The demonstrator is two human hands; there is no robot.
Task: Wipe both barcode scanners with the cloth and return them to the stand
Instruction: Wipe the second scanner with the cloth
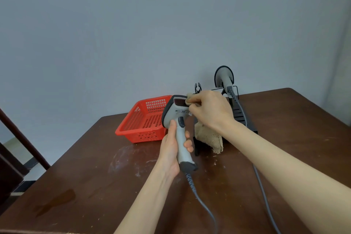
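Head view: my left hand (171, 150) grips the barcode scanner (173, 113) upright; my right fingers (196, 99), at its right, pinch the cloth (210, 138) against its scan window (180, 102).

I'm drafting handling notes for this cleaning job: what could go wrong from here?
1. The cable of the held scanner trails across the table under both arms. A snag there could tug it from the left hand.
2. The cloth, gripped by the right hand, hangs close to the stand and might catch on it, disturbing the second scanner perched there.
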